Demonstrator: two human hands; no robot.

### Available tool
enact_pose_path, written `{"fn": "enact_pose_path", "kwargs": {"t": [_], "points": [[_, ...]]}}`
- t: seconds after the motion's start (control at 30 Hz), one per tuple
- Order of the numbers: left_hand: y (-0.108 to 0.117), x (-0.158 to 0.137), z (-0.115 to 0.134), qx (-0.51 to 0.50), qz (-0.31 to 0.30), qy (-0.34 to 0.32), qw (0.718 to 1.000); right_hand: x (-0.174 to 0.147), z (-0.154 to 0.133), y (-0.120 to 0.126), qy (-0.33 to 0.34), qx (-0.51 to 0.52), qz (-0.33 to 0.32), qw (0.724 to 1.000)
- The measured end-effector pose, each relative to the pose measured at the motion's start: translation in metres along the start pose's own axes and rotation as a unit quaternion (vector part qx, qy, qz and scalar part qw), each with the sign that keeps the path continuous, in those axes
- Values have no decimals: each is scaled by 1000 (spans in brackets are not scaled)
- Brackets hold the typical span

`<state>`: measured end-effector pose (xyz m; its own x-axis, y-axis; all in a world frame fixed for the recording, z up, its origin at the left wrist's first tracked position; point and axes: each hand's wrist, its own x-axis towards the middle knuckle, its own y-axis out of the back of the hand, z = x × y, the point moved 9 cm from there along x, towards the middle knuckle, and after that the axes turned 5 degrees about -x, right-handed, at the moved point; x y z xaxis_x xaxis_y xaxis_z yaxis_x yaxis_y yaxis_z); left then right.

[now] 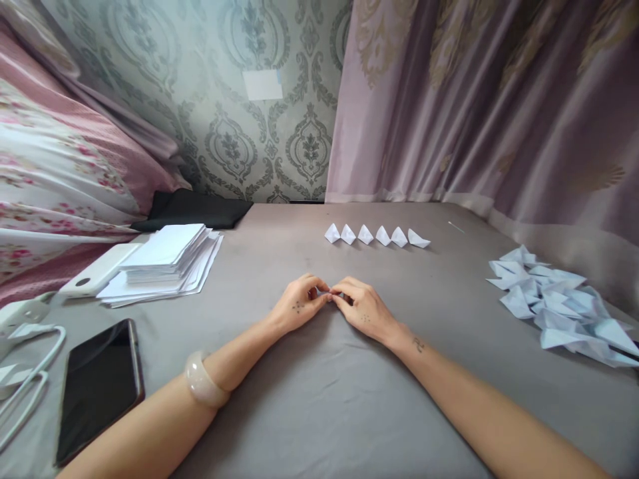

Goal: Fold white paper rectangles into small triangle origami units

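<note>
My left hand and my right hand meet at the fingertips above the middle of the table. Both are closed in a pinch, thumbs against index fingers. Only a pale sliver of a small piece of paper shows between them; the fingers hide the rest, so its shape cannot be made out. Beyond the hands, several small folded white paper pieces stand in a row. The rightmost folded piece is longer and leans lower than the others.
A stack of white paper lies at the left, beside a white device. Nearer are a phone and a white cable. At the right is a pile of folded papers. Black cloth lies at the back left of the grey table.
</note>
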<state>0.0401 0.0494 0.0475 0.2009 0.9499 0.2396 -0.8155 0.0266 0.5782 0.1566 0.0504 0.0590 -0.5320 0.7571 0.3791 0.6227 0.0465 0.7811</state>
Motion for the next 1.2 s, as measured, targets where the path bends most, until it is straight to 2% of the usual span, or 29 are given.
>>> {"fn": "enact_pose_path", "kwargs": {"t": [0.2, 0.43, 0.6, 0.87, 1.03, 1.2], "points": [[-1, 2, -3, -36, -10, -19, 999, 2, 2, 0, 12, 9, -3, 1000], [1, 2, 8, -6, -19, -40, 999, 2, 1, 3, 22, 41, 3, 999], [1, 3, 5, -9, -21, -41, 999, 4, 4, 1, 18, 45, 13, 999], [-1, 1, 8, 15, -20, -40, 999, 0, 0, -1, 15, -2, -9, 1000], [0, 1, 11, 15, -16, -21, 1000, 0, 6, 0, 9, 57, 3, 998], [5, 0, 4, 1, 2, 21, 1000, 1, 13, 5, -11, 145, -3, 989]]}}
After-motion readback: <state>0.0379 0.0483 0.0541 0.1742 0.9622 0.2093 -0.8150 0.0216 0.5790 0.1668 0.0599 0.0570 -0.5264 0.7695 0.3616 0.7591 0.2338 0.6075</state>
